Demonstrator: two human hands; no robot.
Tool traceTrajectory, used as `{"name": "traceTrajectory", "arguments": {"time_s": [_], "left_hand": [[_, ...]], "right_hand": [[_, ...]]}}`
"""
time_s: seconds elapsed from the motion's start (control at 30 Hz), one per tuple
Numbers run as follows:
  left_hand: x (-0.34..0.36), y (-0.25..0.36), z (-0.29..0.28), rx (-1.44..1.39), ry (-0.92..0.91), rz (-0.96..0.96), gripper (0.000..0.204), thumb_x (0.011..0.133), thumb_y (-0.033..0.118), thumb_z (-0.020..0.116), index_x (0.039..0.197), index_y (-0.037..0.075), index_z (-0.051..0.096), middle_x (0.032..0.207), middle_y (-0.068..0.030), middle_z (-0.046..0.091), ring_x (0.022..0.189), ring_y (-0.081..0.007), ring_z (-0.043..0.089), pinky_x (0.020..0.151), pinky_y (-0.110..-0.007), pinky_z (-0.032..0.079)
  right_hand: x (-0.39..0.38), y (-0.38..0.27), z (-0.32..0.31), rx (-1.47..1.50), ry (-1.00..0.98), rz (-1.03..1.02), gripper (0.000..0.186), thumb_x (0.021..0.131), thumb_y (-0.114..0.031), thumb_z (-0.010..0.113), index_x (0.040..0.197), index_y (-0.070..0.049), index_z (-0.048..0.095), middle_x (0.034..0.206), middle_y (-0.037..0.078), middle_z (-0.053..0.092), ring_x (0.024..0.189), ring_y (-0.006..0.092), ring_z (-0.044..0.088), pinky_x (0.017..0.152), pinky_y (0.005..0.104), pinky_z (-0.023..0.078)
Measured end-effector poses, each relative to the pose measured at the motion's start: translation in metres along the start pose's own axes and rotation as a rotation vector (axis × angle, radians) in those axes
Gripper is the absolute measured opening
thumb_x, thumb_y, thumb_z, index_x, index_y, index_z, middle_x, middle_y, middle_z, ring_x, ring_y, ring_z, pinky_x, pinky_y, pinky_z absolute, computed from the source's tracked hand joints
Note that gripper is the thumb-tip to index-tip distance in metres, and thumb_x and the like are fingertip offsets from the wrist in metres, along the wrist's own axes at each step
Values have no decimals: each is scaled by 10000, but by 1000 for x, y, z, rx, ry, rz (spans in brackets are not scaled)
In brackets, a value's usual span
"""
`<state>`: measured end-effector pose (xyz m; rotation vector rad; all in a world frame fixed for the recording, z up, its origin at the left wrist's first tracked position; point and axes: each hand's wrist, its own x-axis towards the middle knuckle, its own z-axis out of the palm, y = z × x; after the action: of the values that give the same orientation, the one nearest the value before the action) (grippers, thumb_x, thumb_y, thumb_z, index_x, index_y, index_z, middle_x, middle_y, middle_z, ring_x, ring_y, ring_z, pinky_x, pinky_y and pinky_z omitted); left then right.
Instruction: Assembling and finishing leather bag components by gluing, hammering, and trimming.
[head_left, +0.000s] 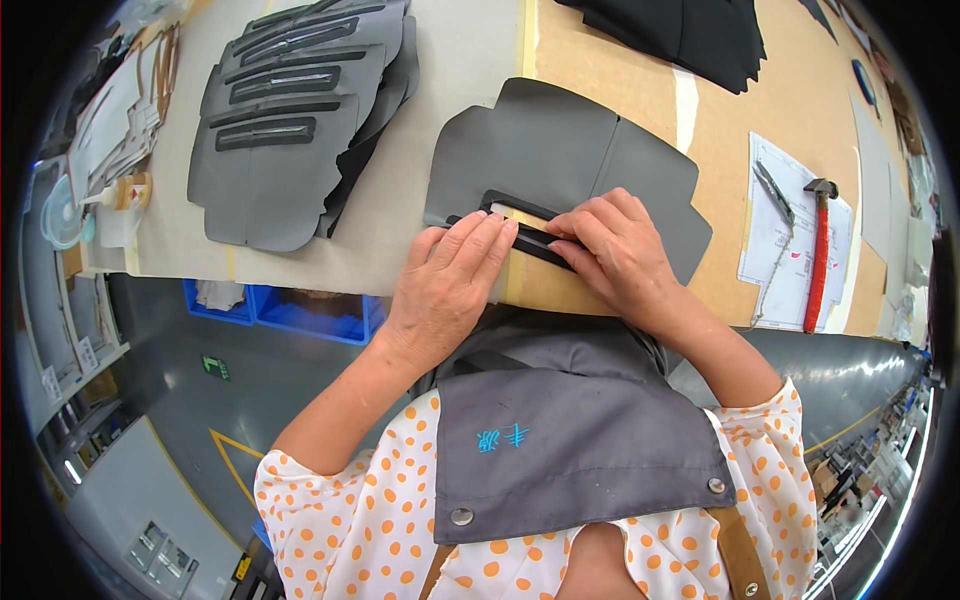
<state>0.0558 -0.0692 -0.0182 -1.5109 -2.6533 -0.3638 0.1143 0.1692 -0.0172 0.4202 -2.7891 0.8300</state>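
A flat grey panel (550, 140) with notched edges lies on the table in front of me. Near its close edge runs a long slot with a black border (525, 205), and beige table shows through the opening. Along the near side of the slot is a black strip (532, 240). My left hand (445, 280) presses its fingers together on the strip's left part. Thumb and fingers of my right hand (630, 255) pinch the strip's right part. The fingers hide both of its ends.
Grey panels with black-framed slots (290, 190) are stacked at left, beside a glue bottle (130, 190). Black pieces (690, 40) lie at the back. On the right, a red-handled hammer (820, 260) and a knife (775, 190) rest on paper sheets (768, 240). Blue bins (310, 320) stand below the table.
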Motion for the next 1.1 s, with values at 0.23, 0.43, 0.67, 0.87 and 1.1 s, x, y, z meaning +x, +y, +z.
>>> {"name": "traceTrajectory", "arguments": {"time_s": [0.23,0.43,0.67,0.87,1.1], "left_hand": [[2,3,-2,14,-12,-9,512,900,5,562,1405,71,608,1347,-47,619,1286,-180,564,1033,-361,399],[-2,6,-6,4,-32,-57,540,879,-30,575,1407,77,610,1325,-40,625,1270,-177,574,1014,-360,393],[-3,8,-6,-46,-26,-97,563,867,-42,600,1402,134,629,1308,-40,620,1253,-176,582,1002,-353,386],[-3,7,-7,-64,-32,-93,560,873,-49,603,1384,176,654,1303,-44,610,1235,-178,588,1001,-353,382],[-2,6,-6,-17,-19,-50,544,871,-31,618,1379,158,660,1332,-46,593,1242,-184,583,991,-359,397]], "right_hand": [[-12,-1,2,105,24,54,212,834,-69,782,1033,-86,710,947,47,641,859,252,592,772,366,474],[-7,4,5,128,68,-5,280,817,-14,747,1084,-101,746,927,41,625,812,235,584,733,353,481],[-13,9,9,59,35,-91,435,786,-4,685,1190,-146,760,940,19,612,810,199,563,737,341,487],[-15,8,9,36,22,-103,440,783,-17,691,1198,-150,749,985,23,614,843,204,569,759,353,491],[-15,11,5,-19,0,-172,428,798,-39,697,1220,-113,721,1013,43,618,883,216,574,762,362,491]]}}
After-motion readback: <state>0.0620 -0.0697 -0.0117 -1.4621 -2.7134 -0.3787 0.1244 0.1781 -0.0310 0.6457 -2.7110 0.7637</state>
